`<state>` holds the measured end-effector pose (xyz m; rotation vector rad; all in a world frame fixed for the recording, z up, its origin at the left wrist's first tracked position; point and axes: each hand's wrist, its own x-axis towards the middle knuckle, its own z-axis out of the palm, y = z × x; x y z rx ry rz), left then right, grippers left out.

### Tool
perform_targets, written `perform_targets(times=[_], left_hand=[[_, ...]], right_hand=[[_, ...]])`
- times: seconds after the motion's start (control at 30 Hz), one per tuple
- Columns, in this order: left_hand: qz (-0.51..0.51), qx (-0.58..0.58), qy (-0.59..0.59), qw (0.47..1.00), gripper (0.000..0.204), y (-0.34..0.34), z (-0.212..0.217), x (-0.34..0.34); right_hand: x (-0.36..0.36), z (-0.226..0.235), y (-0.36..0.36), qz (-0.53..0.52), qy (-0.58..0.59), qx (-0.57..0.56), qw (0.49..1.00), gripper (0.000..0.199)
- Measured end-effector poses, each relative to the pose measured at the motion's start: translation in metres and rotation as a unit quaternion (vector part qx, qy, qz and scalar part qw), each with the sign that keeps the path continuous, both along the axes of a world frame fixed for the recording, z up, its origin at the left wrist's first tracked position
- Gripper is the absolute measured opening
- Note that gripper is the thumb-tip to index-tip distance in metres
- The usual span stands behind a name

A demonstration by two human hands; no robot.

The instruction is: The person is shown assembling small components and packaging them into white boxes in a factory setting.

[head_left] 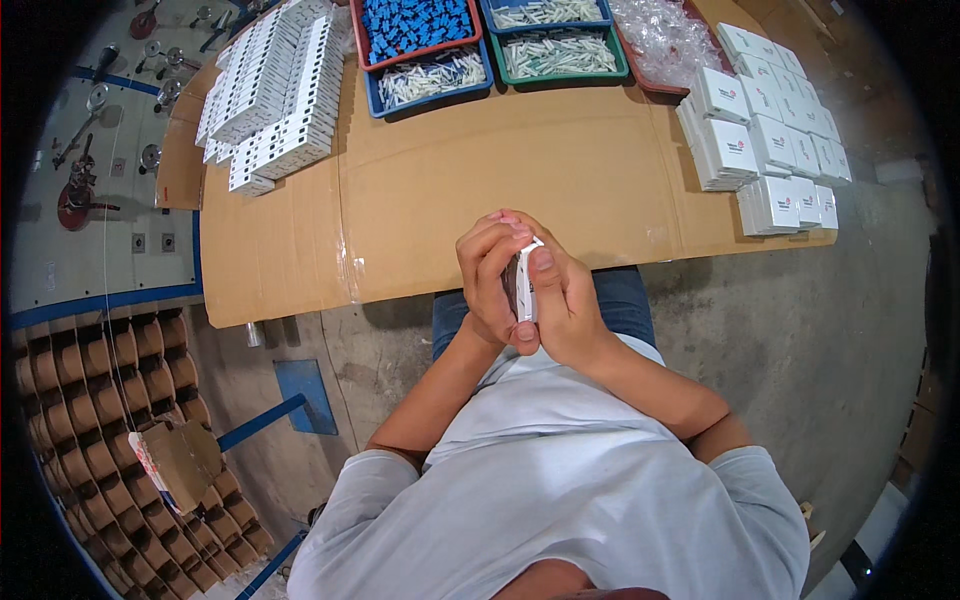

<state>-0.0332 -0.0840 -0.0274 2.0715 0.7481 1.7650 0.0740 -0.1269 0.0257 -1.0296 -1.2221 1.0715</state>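
Both my hands are closed together around a small white box (530, 285), just off the near edge of the cardboard-covered table (500, 190). My left hand (487, 275) wraps its fingers over the left side and the far end. From the right, my right hand (570, 305) grips it, with the thumb lying along the upper edge. The box stands narrow side up, and a dark strip shows along its left side. Most of it is hidden by my palms and fingers.
Stacked white cartons (275, 105) stand at the far left. Along the back are a red tray (420, 52) of blue parts, blue and green trays (565, 78) of pale pieces, and a tray of clear plastic (665, 50). White boxes (775, 130) pile up at the right.
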Motion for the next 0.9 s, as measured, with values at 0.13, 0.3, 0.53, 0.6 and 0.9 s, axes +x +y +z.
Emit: perform_targets(times=[0.13, 0.3, 0.53, 0.6, 0.9], left_hand=[[0.003, 0.003, -0.01, 1.0, 0.081, -0.001, -0.002, 0.002], [0.0, 0.017, -0.015, 1.0, 0.076, -0.001, -0.006, 0.005], [0.0, 0.009, -0.007, 1.0, 0.086, -0.001, -0.01, 0.006], [0.0, 0.009, -0.009, 1.0, 0.086, -0.001, -0.012, 0.006], [-0.001, 0.0, 0.001, 1.0, 0.102, -0.002, -0.012, 0.006]], right_hand=[[0.002, 0.001, -0.001, -0.005, -0.023, -0.001, 1.0, 0.047], [0.002, -0.001, -0.002, -0.025, -0.029, -0.002, 0.999, 0.048], [0.006, -0.005, -0.006, -0.015, -0.02, -0.061, 0.998, 0.049], [0.005, -0.004, -0.005, -0.018, -0.02, -0.056, 0.998, 0.049], [0.006, 0.001, -0.006, -0.022, -0.017, -0.057, 0.998, 0.05]])
